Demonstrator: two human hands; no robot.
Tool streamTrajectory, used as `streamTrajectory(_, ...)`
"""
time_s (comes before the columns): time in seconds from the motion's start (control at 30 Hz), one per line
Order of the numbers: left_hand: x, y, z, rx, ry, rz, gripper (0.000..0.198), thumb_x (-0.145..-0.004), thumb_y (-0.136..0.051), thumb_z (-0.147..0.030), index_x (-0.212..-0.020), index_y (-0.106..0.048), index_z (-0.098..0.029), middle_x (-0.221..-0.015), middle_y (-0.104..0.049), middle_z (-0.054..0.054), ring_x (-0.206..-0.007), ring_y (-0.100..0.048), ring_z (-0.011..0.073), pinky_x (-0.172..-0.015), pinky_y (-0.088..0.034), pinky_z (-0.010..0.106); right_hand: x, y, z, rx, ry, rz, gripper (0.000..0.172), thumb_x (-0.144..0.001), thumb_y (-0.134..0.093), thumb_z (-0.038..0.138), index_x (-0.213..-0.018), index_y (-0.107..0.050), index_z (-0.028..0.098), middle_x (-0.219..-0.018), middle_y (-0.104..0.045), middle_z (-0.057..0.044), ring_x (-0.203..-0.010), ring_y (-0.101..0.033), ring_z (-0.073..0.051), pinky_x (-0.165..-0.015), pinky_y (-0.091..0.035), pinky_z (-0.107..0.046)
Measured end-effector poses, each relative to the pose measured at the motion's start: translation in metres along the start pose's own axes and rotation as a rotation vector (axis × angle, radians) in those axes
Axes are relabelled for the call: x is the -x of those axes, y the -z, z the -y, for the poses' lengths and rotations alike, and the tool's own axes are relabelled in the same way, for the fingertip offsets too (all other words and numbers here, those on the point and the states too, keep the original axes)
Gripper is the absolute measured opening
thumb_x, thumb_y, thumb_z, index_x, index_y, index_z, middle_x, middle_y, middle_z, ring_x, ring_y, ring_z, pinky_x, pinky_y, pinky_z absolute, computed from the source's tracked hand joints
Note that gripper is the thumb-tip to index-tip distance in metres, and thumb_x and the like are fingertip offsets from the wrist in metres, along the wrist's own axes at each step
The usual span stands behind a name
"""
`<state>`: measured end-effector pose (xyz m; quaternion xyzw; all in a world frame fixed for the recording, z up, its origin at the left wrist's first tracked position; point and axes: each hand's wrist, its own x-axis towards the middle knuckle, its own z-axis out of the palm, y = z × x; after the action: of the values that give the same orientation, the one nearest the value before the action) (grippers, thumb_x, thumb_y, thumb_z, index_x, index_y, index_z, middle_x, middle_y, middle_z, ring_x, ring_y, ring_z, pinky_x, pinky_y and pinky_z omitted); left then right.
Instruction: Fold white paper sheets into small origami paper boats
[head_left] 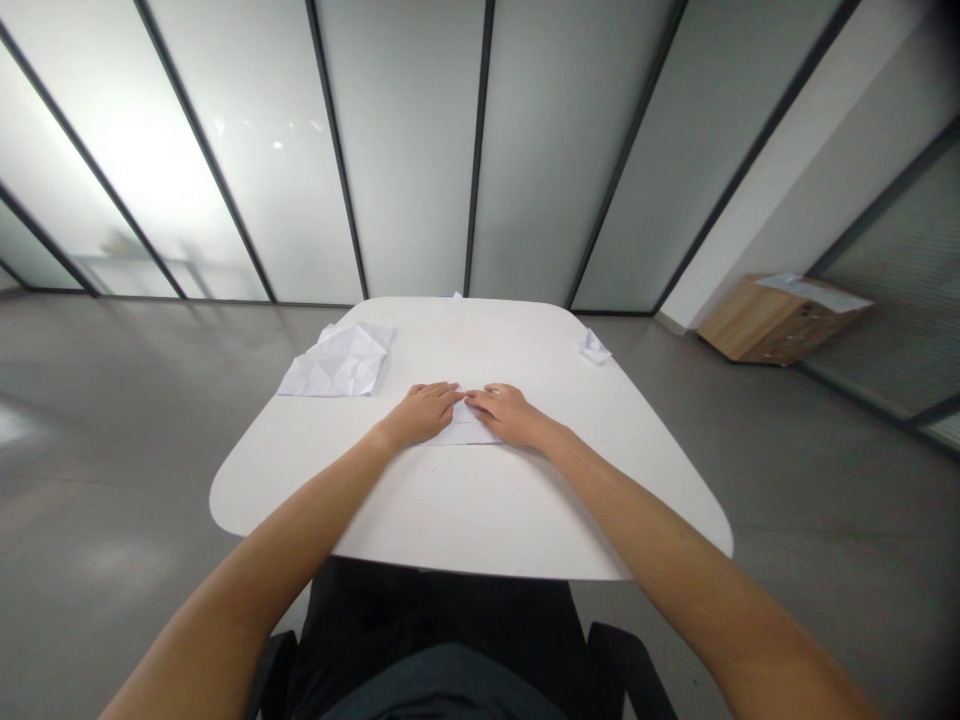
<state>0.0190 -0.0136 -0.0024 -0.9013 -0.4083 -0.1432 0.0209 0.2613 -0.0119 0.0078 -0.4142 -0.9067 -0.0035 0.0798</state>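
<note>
A folded sheet of white paper lies flat near the middle of the white table. My left hand rests on its left part with the fingers stretched out toward the centre. On its right part lies my right hand, fingers extended and pressing down on the paper. The fingertips of both hands nearly meet over the sheet. Most of the paper's upper part is hidden under the hands; its straight lower edge shows between the wrists.
Creased white paper sheets lie at the table's left edge. A small folded paper piece sits by the right edge. Beyond the table stand frosted glass panels. A wooden cabinet is on the floor at the right.
</note>
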Motion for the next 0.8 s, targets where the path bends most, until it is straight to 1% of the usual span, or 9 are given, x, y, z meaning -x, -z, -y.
streamTrajectory(0.13, 0.002, 0.002, 0.000, -0.004, -0.020, 0.016, 0.049, -0.104, -0.032, -0.027, -0.152, -0.044, -0.027, -0.159, -0.047, 0.006, -0.146, -0.044, 0.0212, -0.119, -0.036, 0.044, 0.000, -0.001, 0.001, -0.019, -0.015, 0.016, 0.046, -0.105, -0.041, 0.032, -0.147, -0.055, 0.026, -0.158, -0.050, -0.005, -0.141, -0.046, -0.031, -0.118, -0.033, -0.050)
streamTrajectory(0.27, 0.001, 0.004, 0.000, -0.015, -0.019, 0.040, 0.052, -0.104, -0.031, -0.026, -0.156, -0.038, -0.026, -0.160, -0.046, 0.007, -0.146, -0.044, 0.0219, -0.119, -0.036, 0.046, 0.000, -0.003, 0.004, -0.064, -0.054, 0.056, 0.047, -0.102, -0.041, 0.026, -0.147, -0.053, 0.027, -0.163, -0.041, -0.006, -0.151, -0.034, -0.035, -0.120, -0.026, -0.061)
streamTrajectory(0.37, 0.000, 0.005, -0.001, -0.032, -0.016, 0.067, 0.053, -0.103, -0.032, -0.026, -0.155, -0.039, -0.024, -0.161, -0.045, 0.007, -0.147, -0.043, 0.0224, -0.119, -0.036, 0.045, -0.001, -0.002, 0.006, -0.094, -0.071, 0.081, 0.051, -0.099, -0.040, 0.023, -0.149, -0.051, 0.026, -0.166, -0.035, -0.006, -0.154, -0.026, -0.035, -0.121, -0.021, -0.066)
streamTrajectory(0.47, -0.002, 0.005, -0.001, -0.047, -0.010, 0.077, 0.052, -0.103, -0.033, -0.026, -0.155, -0.040, -0.022, -0.160, -0.046, 0.009, -0.146, -0.044, 0.0229, -0.119, -0.036, 0.045, -0.001, 0.000, 0.008, -0.100, -0.071, 0.092, 0.052, -0.098, -0.039, 0.022, -0.149, -0.050, 0.024, -0.167, -0.035, -0.006, -0.154, -0.026, -0.035, -0.121, -0.019, -0.067)
streamTrajectory(0.6, -0.007, 0.005, 0.000, -0.068, -0.005, 0.096, 0.052, -0.101, -0.035, -0.024, -0.153, -0.042, -0.020, -0.158, -0.048, 0.011, -0.145, -0.046, 0.0234, -0.120, -0.036, 0.046, 0.000, 0.000, 0.008, -0.079, -0.073, 0.080, 0.052, -0.098, -0.040, 0.025, -0.149, -0.050, 0.022, -0.166, -0.036, -0.008, -0.154, -0.028, -0.034, -0.121, -0.021, -0.066)
streamTrajectory(0.8, -0.011, 0.012, 0.001, -0.084, -0.036, 0.155, 0.053, -0.101, -0.036, -0.025, -0.154, -0.040, -0.019, -0.157, -0.048, 0.015, -0.143, -0.048, 0.0260, -0.116, -0.041, 0.049, 0.001, -0.004, 0.008, -0.055, -0.076, 0.068, 0.055, -0.099, -0.039, 0.029, -0.153, -0.045, 0.022, -0.166, -0.036, -0.008, -0.154, -0.028, -0.034, -0.121, -0.021, -0.066)
